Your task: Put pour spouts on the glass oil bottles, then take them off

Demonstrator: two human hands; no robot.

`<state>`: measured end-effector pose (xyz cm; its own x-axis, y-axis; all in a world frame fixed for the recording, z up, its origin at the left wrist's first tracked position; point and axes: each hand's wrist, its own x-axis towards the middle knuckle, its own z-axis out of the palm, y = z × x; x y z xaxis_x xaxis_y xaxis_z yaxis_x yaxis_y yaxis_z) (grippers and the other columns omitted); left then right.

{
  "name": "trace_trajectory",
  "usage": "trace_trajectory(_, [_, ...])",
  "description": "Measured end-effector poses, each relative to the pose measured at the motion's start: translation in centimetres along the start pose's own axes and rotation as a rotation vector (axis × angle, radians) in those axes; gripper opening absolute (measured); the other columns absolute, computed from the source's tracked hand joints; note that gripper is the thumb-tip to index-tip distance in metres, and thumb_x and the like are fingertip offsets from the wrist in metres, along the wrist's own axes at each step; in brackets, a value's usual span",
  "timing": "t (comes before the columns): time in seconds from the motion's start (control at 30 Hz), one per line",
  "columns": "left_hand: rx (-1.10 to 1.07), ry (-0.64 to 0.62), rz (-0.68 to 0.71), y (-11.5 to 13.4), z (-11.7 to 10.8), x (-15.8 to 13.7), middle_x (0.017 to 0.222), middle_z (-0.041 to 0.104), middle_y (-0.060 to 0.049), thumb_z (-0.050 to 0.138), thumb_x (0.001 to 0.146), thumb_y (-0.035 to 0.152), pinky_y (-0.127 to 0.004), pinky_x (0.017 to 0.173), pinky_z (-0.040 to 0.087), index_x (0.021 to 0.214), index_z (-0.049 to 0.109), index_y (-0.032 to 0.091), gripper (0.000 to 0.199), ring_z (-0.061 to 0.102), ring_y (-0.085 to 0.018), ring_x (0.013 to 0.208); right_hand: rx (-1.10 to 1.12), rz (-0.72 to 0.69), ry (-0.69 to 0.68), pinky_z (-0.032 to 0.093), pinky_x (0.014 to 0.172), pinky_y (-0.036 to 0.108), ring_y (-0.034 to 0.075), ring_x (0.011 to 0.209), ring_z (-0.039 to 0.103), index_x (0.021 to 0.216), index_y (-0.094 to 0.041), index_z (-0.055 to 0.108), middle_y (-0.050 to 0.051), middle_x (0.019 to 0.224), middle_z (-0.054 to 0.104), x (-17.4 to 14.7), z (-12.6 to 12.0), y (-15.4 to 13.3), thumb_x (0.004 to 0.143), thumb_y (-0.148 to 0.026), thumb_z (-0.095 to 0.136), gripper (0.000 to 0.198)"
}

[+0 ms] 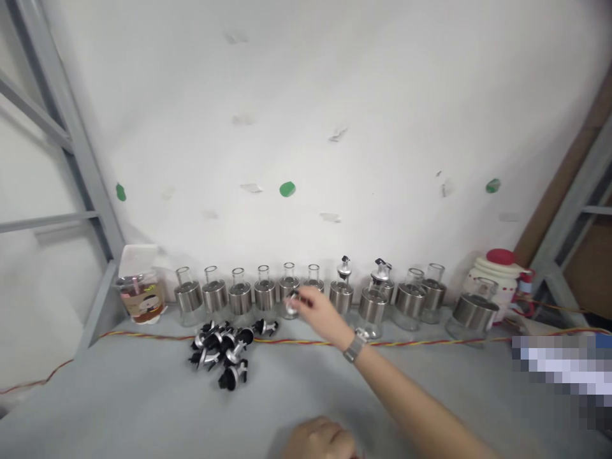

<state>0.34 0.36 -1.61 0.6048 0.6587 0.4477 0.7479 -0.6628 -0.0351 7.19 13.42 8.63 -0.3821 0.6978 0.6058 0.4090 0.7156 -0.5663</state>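
Head view — I read left to right:
1. Loose spouts (232, 377) piled: at least 7, some overlapping.
2. My right hand (308, 305), nearer, pinches 1 spout (290, 305) left of its palm, before bottle 5 (289, 282) of 12 — below that upright neck, spout's axis blurred.
3. My left hand (320, 440), low, curls; its grip I can't tell.
4. 2 bottles (341, 297) farther right wear spouts (344, 270).
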Motion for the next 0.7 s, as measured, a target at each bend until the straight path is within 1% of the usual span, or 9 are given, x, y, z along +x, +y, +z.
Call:
trace_trajectory(0.07, [-0.017, -0.025, -0.001, 0.1, -0.2, 0.1, 0.052, 0.065, 0.005, 0.067, 0.065, 0.030, -0.021, 0.038, 0.029, 0.057, 0.057, 0.021, 0.016, 0.058, -0.011, 0.047, 0.057, 0.038, 0.129, 0.042, 0.059, 0.024, 0.015, 0.069, 0.056, 0.079, -0.015, 0.059, 0.003, 0.073, 0.061, 1.6, -1.9, 0.0, 0.087, -0.039, 0.039, 0.032])
trace_trajectory(0.1, [-0.029, -0.044, 0.005, 0.1, -0.4, 0.2, 0.054, 0.065, 0.005, 0.067, 0.064, 0.030, -0.021, 0.038, 0.029, 0.058, 0.057, 0.021, 0.015, 0.058, -0.011, 0.048, 0.080, 0.054, 0.183, 0.043, 0.063, 0.025, 0.015, 0.075, 0.057, 0.088, -0.015, 0.058, 0.004, 0.081, 0.063, 2.3, -2.8, 0.1, 0.088, -0.040, 0.037, 0.033])
trace_trajectory(0.13, [-0.037, -0.062, 0.009, 0.1, -0.6, 0.3, 0.055, 0.066, 0.005, 0.068, 0.064, 0.030, -0.021, 0.039, 0.030, 0.059, 0.058, 0.021, 0.015, 0.059, -0.011, 0.049, 0.094, 0.068, 0.237, 0.043, 0.066, 0.026, 0.016, 0.079, 0.057, 0.093, -0.015, 0.058, 0.006, 0.087, 0.064, 3.1, -3.5, 0.3, 0.087, -0.040, 0.037, 0.034])
trace_trajectory(0.2, [-0.046, -0.080, 0.010, 0.1, -0.7, 0.3, 0.057, 0.066, 0.005, 0.068, 0.064, 0.029, -0.021, 0.040, 0.030, 0.061, 0.058, 0.020, 0.014, 0.060, -0.011, 0.051, 0.102, 0.098, 0.315, 0.043, 0.068, 0.028, 0.017, 0.079, 0.058, 0.092, -0.014, 0.059, 0.007, 0.087, 0.065, 4.2, -4.3, 0.7, 0.085, -0.041, 0.041, 0.034])
trace_trajectory(0.3, [-0.063, -0.060, 0.003, 0.1, -0.1, 0.1, 0.057, 0.066, 0.005, 0.066, 0.067, 0.030, -0.021, 0.040, 0.030, 0.062, 0.058, 0.021, 0.013, 0.059, -0.011, 0.051, 0.080, 0.139, 0.392, 0.041, 0.065, 0.029, 0.019, 0.074, 0.057, 0.083, -0.013, 0.062, 0.008, 0.079, 0.066, 5.0, -4.1, 1.5, 0.081, -0.040, 0.045, 0.032])
trace_trajectory(0.47, [-0.023, -0.002, -0.002, 0.1, 1.4, 0.1, 0.051, 0.063, 0.005, 0.067, 0.065, 0.038, -0.024, 0.036, 0.024, 0.057, 0.057, 0.021, 0.022, 0.057, -0.011, 0.046, 0.027, 0.172, 0.438, 0.039, 0.059, 0.029, 0.018, 0.063, 0.054, 0.071, -0.014, 0.061, 0.006, 0.066, 0.063, 5.4, -2.9, 2.4, 0.079, -0.042, 0.044, 0.033])
trace_trajectory(0.6, [-0.007, -0.005, 0.036, 0.1, 0.9, 0.3, 0.053, 0.064, 0.005, 0.071, 0.061, 0.037, -0.023, 0.036, 0.025, 0.058, 0.058, 0.020, 0.021, 0.058, -0.010, 0.047, -0.018, 0.182, 0.437, 0.039, 0.058, 0.030, 0.019, 0.059, 0.054, 0.064, -0.015, 0.059, 0.006, 0.060, 0.062, 5.4, -2.8, 2.7, 0.079, -0.043, 0.044, 0.035])
trace_trajectory(0.67, [0.005, -0.005, 0.037, 0.0, 0.6, 0.3, 0.053, 0.064, 0.005, 0.071, 0.061, 0.038, -0.024, 0.036, 0.025, 0.057, 0.057, 0.020, 0.022, 0.058, -0.010, 0.046, -0.026, 0.166, 0.432, 0.041, 0.061, 0.032, 0.021, 0.063, 0.056, 0.070, -0.014, 0.060, 0.008, 0.065, 0.064, 5.2, -2.7, 2.8, 0.080, -0.043, 0.044, 0.034])
trace_trajectory(0.7, [0.007, -0.001, 0.034, 0.0, 0.6, 0.3, 0.052, 0.064, 0.006, 0.070, 0.062, 0.038, -0.024, 0.036, 0.024, 0.057, 0.057, 0.021, 0.022, 0.058, -0.010, 0.046, -0.025, 0.151, 0.437, 0.042, 0.064, 0.032, 0.021, 0.068, 0.058, 0.079, -0.014, 0.060, 0.009, 0.071, 0.065, 5.1, -2.6, 2.9, 0.081, -0.043, 0.044, 0.034])
